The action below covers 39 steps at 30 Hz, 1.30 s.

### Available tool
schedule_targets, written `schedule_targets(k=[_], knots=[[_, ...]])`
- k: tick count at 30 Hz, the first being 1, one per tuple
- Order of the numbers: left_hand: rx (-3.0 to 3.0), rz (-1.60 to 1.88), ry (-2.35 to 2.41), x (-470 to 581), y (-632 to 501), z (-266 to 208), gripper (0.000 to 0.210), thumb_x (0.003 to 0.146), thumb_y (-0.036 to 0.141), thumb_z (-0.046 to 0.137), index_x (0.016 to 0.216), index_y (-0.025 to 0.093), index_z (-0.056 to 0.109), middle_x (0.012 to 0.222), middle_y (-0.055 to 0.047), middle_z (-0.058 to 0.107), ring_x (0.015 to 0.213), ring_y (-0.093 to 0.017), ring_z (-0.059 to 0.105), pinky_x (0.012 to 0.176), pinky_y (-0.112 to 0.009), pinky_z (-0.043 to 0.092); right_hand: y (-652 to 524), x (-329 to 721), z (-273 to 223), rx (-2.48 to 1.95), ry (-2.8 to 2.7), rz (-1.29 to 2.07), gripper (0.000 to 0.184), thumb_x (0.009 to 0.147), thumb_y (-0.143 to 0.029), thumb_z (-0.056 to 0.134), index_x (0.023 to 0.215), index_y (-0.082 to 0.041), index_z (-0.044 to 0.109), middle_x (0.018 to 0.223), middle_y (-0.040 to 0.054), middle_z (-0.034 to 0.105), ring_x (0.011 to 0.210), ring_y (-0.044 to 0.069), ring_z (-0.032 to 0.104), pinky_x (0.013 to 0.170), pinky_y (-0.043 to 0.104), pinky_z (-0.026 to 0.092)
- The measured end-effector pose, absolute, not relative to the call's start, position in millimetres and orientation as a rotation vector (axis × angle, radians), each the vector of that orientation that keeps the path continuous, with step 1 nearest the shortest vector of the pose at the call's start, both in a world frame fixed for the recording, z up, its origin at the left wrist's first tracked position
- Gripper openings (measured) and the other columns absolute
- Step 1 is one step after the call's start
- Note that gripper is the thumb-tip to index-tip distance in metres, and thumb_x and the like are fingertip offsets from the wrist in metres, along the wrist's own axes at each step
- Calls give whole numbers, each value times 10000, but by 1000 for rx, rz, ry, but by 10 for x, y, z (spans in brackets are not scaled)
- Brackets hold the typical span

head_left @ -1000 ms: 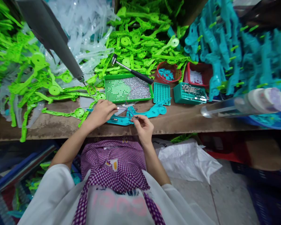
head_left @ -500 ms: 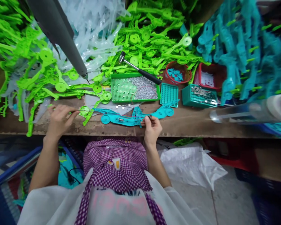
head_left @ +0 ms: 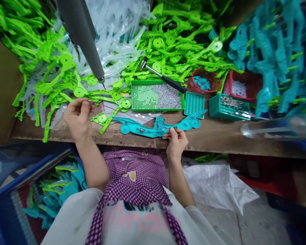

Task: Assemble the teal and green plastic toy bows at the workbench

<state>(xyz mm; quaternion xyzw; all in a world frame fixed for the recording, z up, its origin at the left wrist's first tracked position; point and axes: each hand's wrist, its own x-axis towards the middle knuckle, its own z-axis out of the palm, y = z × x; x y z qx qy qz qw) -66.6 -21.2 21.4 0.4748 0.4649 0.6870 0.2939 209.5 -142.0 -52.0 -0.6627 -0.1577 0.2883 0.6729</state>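
A teal plastic shell piece lies near the front edge of the bench, with small metal parts set in it. My right hand is pinched at its right half, on a small dark part with a thin reddish cord; the part's exact shape is hidden. The cord runs leftward over the shell and hangs loosely towards my left hand. That hand is raised at the left, thumb and fingertips pressed together on a dark purplish bit that looks like the cord's end. Beneath the cord lies a green plastic arm.
A green tray of small metal pieces carries a hammer. A grey power screwdriver hangs at upper left. Teal box, red bowls, heaped green parts and teal shells surround the bench.
My left hand has lifted and turned, and the cord, pulled straight before, now hangs slack. My right hand stays at the shell. The whole view has shifted rightward in the picture.
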Motion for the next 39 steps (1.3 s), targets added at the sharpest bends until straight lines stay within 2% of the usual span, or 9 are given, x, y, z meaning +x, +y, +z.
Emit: schedule_targets(k=[4,9,13,16,21,25,28,34,39], knots=[[1200,1777,1043,-353,-31,322,240,846,410,705,966,214,636,871,14,649,713,-68,623,645,-213,513,-1460,2162,-488,-1517,-413,671,323,664,-449,732,732,-204,533,566,-63,605,437,105,538,441,240,431],[1418,1921,1425,-506,-208,127,157,783,226,740,899,162,656,825,9,649,732,-109,642,702,-267,538,-1557,2268,-434,-1584,-541,653,316,703,-474,722,752,-193,587,601,-44,615,474,103,536,465,239,432],[1464,2024,1642,-1017,-280,-19,146,783,128,681,915,92,629,825,-12,646,651,-86,613,633,-245,518,-1526,2230,-347,-1635,-1051,701,308,795,-457,665,969,-204,687,877,35,699,647,140,610,619,303,520],[1566,1901,1781,-1415,-244,2,179,789,119,662,959,78,620,842,-18,647,642,-87,612,618,-244,514,-1450,2224,-331,-1615,-1304,683,364,820,-420,652,1128,-226,667,1039,69,681,758,157,629,715,337,541],[2124,1382,1926,-2034,-106,106,213,809,287,712,941,122,694,816,-32,685,692,-136,609,709,-306,507,-1403,2258,-426,-1647,-1282,618,282,860,-417,603,1036,-211,684,970,63,676,769,164,628,712,335,536],[2335,1069,1961,-2323,55,67,229,842,386,670,861,161,709,789,-26,688,734,-159,579,793,-336,484,-1398,2195,-443,-1689,-1449,502,248,877,-388,574,996,-209,697,924,66,687,716,164,591,689,340,520],[2296,1046,1999,-2402,112,4,237,843,384,664,842,150,700,770,-21,665,714,-152,545,784,-320,468,-1381,2165,-447,-1696,-1513,450,243,889,-368,551,996,-205,695,934,78,691,743,176,597,692,344,514],[2054,1324,2135,-2485,-163,-51,207,845,348,658,848,142,677,759,-3,638,679,-135,519,728,-285,442,-1370,2219,-439,-1697,-1593,424,245,892,-364,545,1002,-201,693,969,95,690,784,192,617,690,356,513],[2151,1102,2071,-2558,-381,-214,142,838,308,638,850,169,662,766,-6,626,696,-152,541,736,-291,445,-1478,2008,2,-1610,-1530,280,194,898,-332,569,1001,-234,701,969,90,689,870,209,639,732,369,526]])
